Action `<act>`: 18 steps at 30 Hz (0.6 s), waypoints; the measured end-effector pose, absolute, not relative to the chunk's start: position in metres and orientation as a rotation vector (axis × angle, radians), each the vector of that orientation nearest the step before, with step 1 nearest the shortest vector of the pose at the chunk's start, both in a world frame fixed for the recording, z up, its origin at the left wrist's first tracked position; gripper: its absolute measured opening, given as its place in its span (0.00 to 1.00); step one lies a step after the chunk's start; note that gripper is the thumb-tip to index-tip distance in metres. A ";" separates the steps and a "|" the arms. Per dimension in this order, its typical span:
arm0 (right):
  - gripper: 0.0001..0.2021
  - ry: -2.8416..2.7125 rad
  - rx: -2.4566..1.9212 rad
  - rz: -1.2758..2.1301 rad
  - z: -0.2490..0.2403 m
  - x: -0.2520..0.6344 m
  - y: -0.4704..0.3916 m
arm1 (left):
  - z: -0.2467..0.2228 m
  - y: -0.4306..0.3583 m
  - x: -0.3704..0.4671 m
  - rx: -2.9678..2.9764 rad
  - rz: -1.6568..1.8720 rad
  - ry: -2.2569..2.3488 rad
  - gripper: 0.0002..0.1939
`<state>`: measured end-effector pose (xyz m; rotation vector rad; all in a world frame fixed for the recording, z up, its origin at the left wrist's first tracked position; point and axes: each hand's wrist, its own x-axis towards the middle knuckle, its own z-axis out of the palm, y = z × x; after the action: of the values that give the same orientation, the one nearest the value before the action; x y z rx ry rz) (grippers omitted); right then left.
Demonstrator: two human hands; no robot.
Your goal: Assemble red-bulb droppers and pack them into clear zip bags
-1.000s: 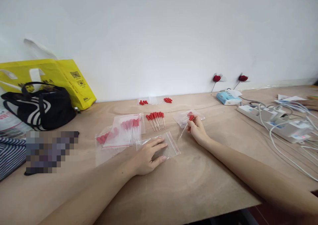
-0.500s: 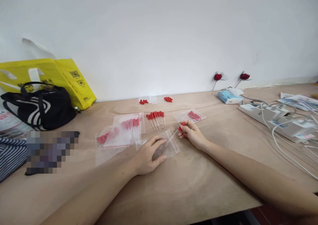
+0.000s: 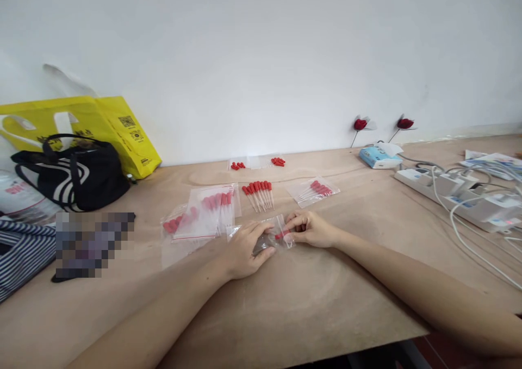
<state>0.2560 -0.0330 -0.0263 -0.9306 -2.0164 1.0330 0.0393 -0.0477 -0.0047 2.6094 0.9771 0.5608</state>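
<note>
My left hand rests over a clear zip bag, thumb and fingers curved around it and holding it against the table. At the bag's right end, my right hand pinches a glass dropper by its red rubber bulb. The bulb lies at the bag's mouth; the glass tube is hard to make out inside the plastic. Just beyond my hands, several loose red-bulbed droppers lie in a row. Filled bags of droppers overlap to the left, and another filled bag lies behind my right hand.
Against the wall are more red bulbs and clear packaging. A yellow bag and a black bag stand left. On the right are a tissue pack, a power strip with cables, and two red artificial flowers.
My right hand has moved down and left, carrying the dropper farther into the bag, so its red bulb is now at the bag's mouth. My left hand stays on the bag.
</note>
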 end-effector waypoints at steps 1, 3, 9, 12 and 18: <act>0.12 -2.026 -0.944 1.024 -0.027 0.255 -0.034 | -0.004 -0.048 0.039 2.616 0.563 0.978 0.19; 0.12 -2.017 -0.987 1.047 -0.029 0.256 -0.033 | 0.000 -0.047 0.037 2.648 0.574 0.986 0.18; 0.14 -1.968 -1.085 1.177 -0.031 0.276 -0.022 | 0.010 -0.039 0.016 2.714 0.564 0.965 0.14; 0.15 -1.991 -1.064 1.191 -0.030 0.283 -0.019 | 0.007 -0.038 0.008 2.695 0.383 0.903 0.17; 0.11 -2.104 -0.956 0.950 -0.023 0.271 -0.031 | 0.004 -0.040 0.010 2.627 0.228 0.948 0.21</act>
<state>0.2706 -0.0307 -0.0230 -0.9562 -2.1043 0.9500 0.0100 -0.0404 0.0036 2.6267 0.9480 0.2282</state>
